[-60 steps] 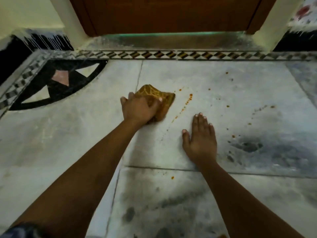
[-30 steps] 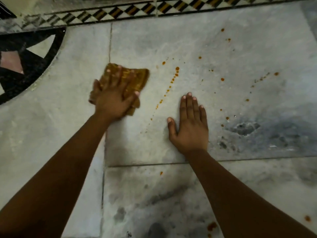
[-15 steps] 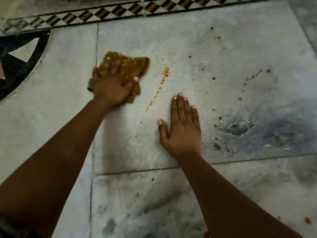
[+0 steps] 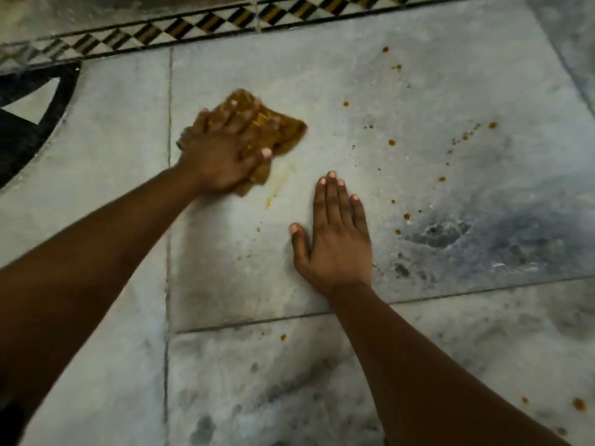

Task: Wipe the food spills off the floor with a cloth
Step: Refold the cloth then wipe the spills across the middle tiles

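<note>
A person's left hand (image 4: 222,159) presses a crumpled yellow-brown cloth (image 4: 277,132) flat against a grey marble floor (image 4: 418,101), fingers spread over the fabric, its grip bearing down on the cloth rather than closing around it. The right hand (image 4: 336,239) lies palm-down and released on the same slab, near the cloth but apart from it. Orange food spots (image 4: 391,142) dot the marble to the right; a faint yellowish smear (image 4: 270,197) sits just below the cloth. A checkered inlay border (image 4: 206,25) runs along the top.
</note>
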Demonstrator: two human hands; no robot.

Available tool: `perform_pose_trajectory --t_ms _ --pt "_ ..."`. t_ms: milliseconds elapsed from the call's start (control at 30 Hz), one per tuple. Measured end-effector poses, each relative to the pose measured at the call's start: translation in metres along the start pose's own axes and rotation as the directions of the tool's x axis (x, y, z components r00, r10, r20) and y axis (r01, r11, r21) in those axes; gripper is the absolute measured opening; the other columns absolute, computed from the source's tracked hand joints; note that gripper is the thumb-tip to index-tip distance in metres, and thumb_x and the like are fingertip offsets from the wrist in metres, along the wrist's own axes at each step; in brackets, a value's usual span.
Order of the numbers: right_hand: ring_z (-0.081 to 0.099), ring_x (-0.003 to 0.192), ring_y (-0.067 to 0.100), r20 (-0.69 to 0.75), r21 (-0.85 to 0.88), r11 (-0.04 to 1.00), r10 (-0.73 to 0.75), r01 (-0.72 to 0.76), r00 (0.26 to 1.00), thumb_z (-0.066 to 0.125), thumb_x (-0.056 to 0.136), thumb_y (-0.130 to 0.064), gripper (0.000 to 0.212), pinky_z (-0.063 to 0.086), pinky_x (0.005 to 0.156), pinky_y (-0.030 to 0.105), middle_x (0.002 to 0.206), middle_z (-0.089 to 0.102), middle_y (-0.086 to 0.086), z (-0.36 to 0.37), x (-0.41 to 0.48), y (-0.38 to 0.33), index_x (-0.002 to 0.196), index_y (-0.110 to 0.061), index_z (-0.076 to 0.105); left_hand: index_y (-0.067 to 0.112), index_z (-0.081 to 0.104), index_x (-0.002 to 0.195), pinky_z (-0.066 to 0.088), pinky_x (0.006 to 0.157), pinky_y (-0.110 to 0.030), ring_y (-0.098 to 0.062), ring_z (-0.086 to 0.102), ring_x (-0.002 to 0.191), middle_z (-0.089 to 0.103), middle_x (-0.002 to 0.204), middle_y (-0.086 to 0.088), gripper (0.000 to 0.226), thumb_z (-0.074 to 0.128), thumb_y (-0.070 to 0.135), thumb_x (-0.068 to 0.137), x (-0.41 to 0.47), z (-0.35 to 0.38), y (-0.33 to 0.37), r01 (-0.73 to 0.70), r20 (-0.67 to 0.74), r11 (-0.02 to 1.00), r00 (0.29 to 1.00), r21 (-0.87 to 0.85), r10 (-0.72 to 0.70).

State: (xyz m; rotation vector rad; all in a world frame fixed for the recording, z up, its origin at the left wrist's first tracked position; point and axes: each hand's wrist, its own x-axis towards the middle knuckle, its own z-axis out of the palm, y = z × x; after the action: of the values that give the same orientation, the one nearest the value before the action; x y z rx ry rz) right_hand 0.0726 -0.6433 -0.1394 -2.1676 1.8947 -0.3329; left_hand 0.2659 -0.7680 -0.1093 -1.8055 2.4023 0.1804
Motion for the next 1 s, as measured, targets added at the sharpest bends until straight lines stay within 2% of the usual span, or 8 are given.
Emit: perform_pose_trajectory --t_ms 133,233,367,500,633,767,900,1000 --pt "0.009 0.146 0.024 -0.016 0.0 1.0 -0.004 0.004 1.0 0.024 0.088 -0.046 0.075 0.0 0.117 0.035 0.157 0.01 0.015 0.0 -0.001 0.001 0.149 -0.003 0.012 0.03 0.007 0.15 -0.006 0.115 -0.052 -0.025 -0.01 0.145 -0.006 0.159 0.004 0.065 0.021 0.06 0.094 0.059 -0.011 0.011 0.289 0.052 0.947 0.957 -0.139 -0.284" --pt "0.01 0.145 0.026 -0.018 -0.011 1.0 0.007 -0.008 1.0 0.021 0.087 -0.047 0.076 -0.001 0.116 0.034 0.156 0.011 0.016 -0.001 -0.001 0.0 0.148 -0.003 0.013 0.035 0.006 0.149 -0.01 0.113 -0.052 -0.025 -0.011 0.145 -0.006 0.159 0.003 0.062 0.021 0.059 0.094 0.054 -0.003 0.055 0.184 0.018 0.972 0.983 -0.147 -0.184" --pt "0.008 0.146 0.028 -0.016 -0.017 1.0 0.014 -0.014 1.0 0.017 0.087 -0.048 0.077 0.0 0.117 0.037 0.156 0.01 0.019 -0.001 -0.001 -0.001 0.148 -0.001 0.011 0.045 0.002 0.145 -0.007 0.114 -0.049 -0.02 -0.008 0.146 -0.004 0.159 0.008 0.061 0.012 0.062 0.088 -0.045 0.019 0.05 0.04 -0.062 0.994 0.997 -0.103 -0.047" --pt "0.005 0.146 0.028 -0.008 -0.016 1.0 0.009 -0.01 1.0 0.015 0.087 -0.047 0.077 0.0 0.119 0.038 0.156 0.007 0.019 -0.001 -0.001 -0.001 0.148 -0.001 0.008 0.043 -0.001 0.145 -0.004 0.114 -0.053 -0.023 -0.009 0.145 -0.005 0.159 0.006 0.063 0.015 0.064 0.089 -0.06 0.016 -0.004 0.225 0.002 0.973 0.974 -0.06 -0.225" --pt "0.001 0.146 0.027 0.006 -0.022 1.0 0.004 -0.004 1.0 0.02 0.089 -0.045 0.075 -0.002 0.119 0.038 0.157 0.003 0.018 -0.001 -0.002 0.001 0.148 -0.001 0.005 0.036 0.005 0.149 -0.008 0.112 -0.058 -0.03 -0.015 0.144 -0.01 0.159 0.002 0.061 0.019 0.06 0.094 -0.002 0.005 0.012 0.403 0.051 0.902 0.915 -0.156 -0.4" --pt "0.002 0.146 0.028 -0.013 -0.027 1.0 -0.002 0.001 1.0 0.022 0.089 -0.04 0.073 -0.002 0.117 0.036 0.157 0.004 0.019 -0.001 -0.001 0.001 0.148 0.0 0.006 0.038 0.003 0.148 -0.009 0.111 -0.06 -0.03 -0.014 0.144 -0.009 0.159 0.001 0.059 0.019 0.058 0.095 -0.007 0.007 0.048 0.306 0.044 0.939 0.952 -0.158 -0.303" --pt "0.003 0.146 0.029 -0.035 -0.025 1.0 0.011 -0.012 0.999 0.021 0.091 -0.036 0.07 -0.001 0.117 0.036 0.157 0.004 0.02 -0.002 -0.002 0.0 0.148 0.001 0.006 0.043 -0.002 0.146 -0.008 0.112 -0.055 -0.024 -0.012 0.145 -0.008 0.159 0.006 0.06 0.015 0.061 0.091 -0.111 0.027 0.057 0.102 -0.035 0.988 0.994 -0.112 -0.107" --pt "-0.001 0.146 0.027 -0.011 -0.05 0.999 0.004 -0.005 1.0 0.021 0.095 -0.036 0.067 -0.003 0.118 0.035 0.157 -0.001 0.018 -0.001 -0.002 0.001 0.148 0.0 0.001 0.043 0.0 0.144 -0.004 0.113 -0.055 -0.023 -0.007 0.145 -0.002 0.159 0.005 0.065 0.012 0.065 0.084 -0.156 0.033 0.021 0.194 -0.007 0.98 0.981 -0.043 -0.194"
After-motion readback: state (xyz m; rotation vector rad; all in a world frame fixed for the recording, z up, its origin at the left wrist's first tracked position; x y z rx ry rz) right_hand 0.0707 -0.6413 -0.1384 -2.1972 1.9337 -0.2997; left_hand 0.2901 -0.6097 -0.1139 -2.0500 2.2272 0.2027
